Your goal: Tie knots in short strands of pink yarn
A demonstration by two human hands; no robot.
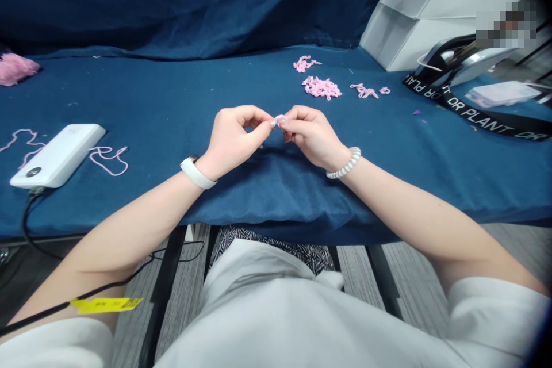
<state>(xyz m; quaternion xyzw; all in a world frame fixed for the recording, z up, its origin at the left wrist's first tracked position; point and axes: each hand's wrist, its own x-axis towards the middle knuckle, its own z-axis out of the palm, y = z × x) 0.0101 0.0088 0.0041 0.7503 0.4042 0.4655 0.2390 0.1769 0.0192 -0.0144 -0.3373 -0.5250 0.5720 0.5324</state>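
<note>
Fingertips (273,123) of both hands narrow, pinched together on a small pink yarn piece (280,119). Piece held in the gap between the hands, above the table, mostly hidden by the grip; exact shape too small to tell. Left hand (235,137) and right hand (309,138) curled and close together, nearly touching at the fingertips. On the left wrist, a white band (197,173); on the right wrist, a pearly coiled bracelet (345,164). Both forearms angled in over a navy cloth (181,92) covering the table, with a soft fold of it under the hands.

Ahead and right of the hands, a heap of pink yarn bits (321,87), a smaller heap (307,63) behind it, and a loose cluster (364,91) further right. Left of the hands, a white power bank (58,155) with a black cable (30,224), flanked by loose pink yarn strands (107,160). Far left at the cloth edge, a fluffy pink bundle (17,68). Far right, a black DR PLANT lanyard (478,118), a clear plastic case (502,94) and a white paper bag (414,17) lying near the backdrop.
</note>
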